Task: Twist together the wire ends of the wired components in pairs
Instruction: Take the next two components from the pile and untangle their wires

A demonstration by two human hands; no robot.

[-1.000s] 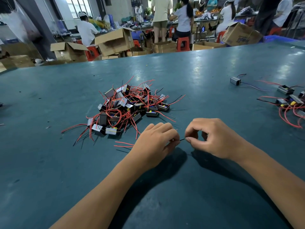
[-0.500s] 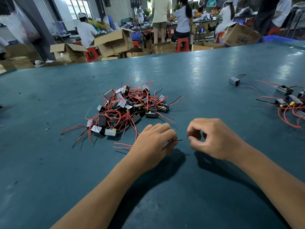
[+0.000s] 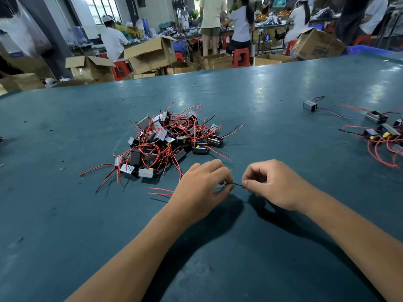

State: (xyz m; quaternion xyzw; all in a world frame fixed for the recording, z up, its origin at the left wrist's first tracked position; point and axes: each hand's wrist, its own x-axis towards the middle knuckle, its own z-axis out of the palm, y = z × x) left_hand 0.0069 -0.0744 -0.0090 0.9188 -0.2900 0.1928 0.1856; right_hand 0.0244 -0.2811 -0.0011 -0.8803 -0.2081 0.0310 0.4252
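Hands meet low over the worktop (image 3: 283, 88), left hand (image 3: 202, 186) and right hand (image 3: 277, 184) each pinching a thin dark wire end (image 3: 237, 184) taut between curled fingers, likely for twisting, beside the component pile (image 3: 168, 142).

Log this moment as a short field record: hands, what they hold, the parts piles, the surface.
left hand: fingers curled, pinching one end of a thin dark wire
right hand: thumb and forefinger pinching the other end of the wire
wire state: short stretch shows between the hands; twist cannot be judged
main pile: heap of small boxy components with red and black leads, beyond the left hand
second group: similar components at the right edge
lone component: far right, apart
surface: teal table
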